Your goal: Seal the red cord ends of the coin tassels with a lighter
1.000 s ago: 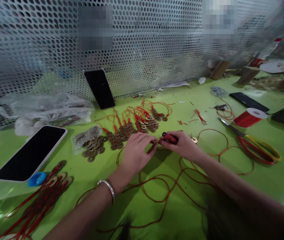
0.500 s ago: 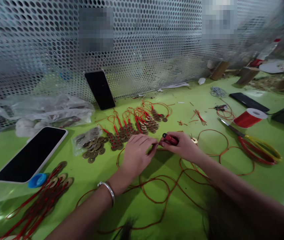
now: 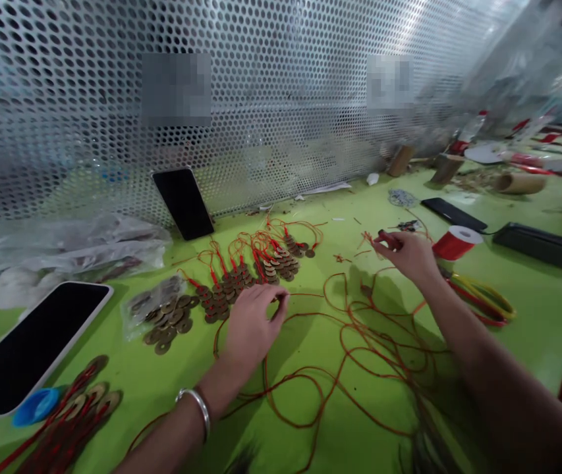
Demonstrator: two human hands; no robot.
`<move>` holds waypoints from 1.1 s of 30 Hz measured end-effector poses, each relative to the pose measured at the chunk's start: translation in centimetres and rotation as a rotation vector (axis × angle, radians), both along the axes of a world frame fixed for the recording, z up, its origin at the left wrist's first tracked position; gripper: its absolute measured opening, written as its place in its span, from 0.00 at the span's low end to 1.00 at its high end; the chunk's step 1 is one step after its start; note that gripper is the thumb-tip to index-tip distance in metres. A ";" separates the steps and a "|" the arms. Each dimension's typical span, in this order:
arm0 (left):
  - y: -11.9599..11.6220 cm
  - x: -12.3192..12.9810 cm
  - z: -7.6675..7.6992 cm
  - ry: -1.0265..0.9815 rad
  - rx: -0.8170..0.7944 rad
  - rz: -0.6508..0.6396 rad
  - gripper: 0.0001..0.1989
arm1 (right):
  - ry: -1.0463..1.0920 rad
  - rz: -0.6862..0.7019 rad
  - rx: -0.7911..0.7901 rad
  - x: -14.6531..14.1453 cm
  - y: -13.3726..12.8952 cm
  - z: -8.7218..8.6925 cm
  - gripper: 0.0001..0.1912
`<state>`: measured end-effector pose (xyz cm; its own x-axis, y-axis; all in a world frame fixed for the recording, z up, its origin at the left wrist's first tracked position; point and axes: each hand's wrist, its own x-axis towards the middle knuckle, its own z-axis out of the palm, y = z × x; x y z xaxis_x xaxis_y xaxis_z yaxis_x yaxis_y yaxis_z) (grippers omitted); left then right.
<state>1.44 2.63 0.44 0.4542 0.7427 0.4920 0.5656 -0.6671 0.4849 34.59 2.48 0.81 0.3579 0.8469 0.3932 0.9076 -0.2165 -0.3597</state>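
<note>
Left hand (image 3: 255,321), center of frame, fingers drawn in to a narrow pinch on red cord (image 3: 306,295); exact grip point hidden by fingers. Right hand (image 3: 412,255), right of center, closed round small red object (image 3: 390,241) with dark end, mostly covered by fingers, type hard to tell. Cord lies in loose loops across center and lower center, some of it under right forearm, bottom part cut off by frame edge. Strung coins (image 3: 241,280) in a row just beyond left hand, overlapping, count unclear. Loose coins (image 3: 174,324) left of them, partly inside clear bag (image 3: 145,303). More coin strings (image 3: 70,421) lower left, cut off at bottom, beside blue cap (image 3: 37,406). White-edged phone (image 3: 38,345) at left, clipped by frame edge; another phone (image 3: 184,203) leans on perforated panel (image 3: 271,99). Right side: red spool (image 3: 453,243), scissors (image 3: 483,299) with blades hidden behind right arm, dark case (image 3: 542,245). Upper right clutter blurry.
</note>
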 end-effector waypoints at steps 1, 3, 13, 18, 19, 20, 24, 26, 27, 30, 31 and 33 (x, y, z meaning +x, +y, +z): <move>0.1 0.0 -0.1 -0.005 -0.004 0.009 0.02 | -0.055 -0.009 -0.046 0.7 0.2 -0.4 0.16; 0.3 -0.1 -0.2 -0.020 -0.011 0.034 0.03 | -0.116 0.018 -0.138 1.1 0.6 -1.2 0.15; 0.5 -0.5 -0.4 -0.035 -0.048 0.043 0.03 | -0.160 0.076 -0.190 -0.7 0.8 -1.3 0.10; 0.5 -0.3 -0.3 -0.040 -0.097 0.074 0.03 | -0.043 0.142 -0.083 -5.2 0.4 0.1 0.11; 0.4 -0.3 -0.3 -0.047 -0.116 0.084 0.03 | 0.040 0.204 -0.061 -6.8 0.3 0.2 0.11; 0.4 -0.3 -0.2 -0.055 -0.131 0.092 0.03 | 0.117 0.290 -0.058 -8.3 0.2 0.1 0.10; 0.2 -0.2 0.1 -0.075 -0.144 0.113 0.03 | 0.274 0.469 -0.132 -12.5 0.0 -0.5 0.11; 0.1 -0.2 0.2 -0.064 -0.149 0.117 0.03 | 0.352 0.457 -0.150 -12.8 0.0 -0.9 0.14; 0.1 -0.2 0.3 -0.057 -0.151 0.117 0.02 | 0.406 0.444 -0.149 -12.7 0.0 -1.0 0.15; 0.0 -0.1 0.4 -0.041 -0.141 0.112 0.02 | 0.550 0.420 -0.173 -12.3 0.0 -1.1 0.18; 0.0 -0.1 0.5 -0.041 -0.137 0.109 0.02 | 0.575 0.426 -0.194 -12.3 -0.1 -1.0 0.19; -0.1 0.0 0.6 -0.045 -0.143 0.101 0.02 | 0.604 0.454 -0.235 -12.7 -0.3 -0.9 0.19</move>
<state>1.39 2.52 1.01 0.3532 0.8476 0.3961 0.6018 -0.5300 0.5974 21.85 2.15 -0.14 0.0521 0.9981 0.0338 0.5875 -0.0032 -0.8092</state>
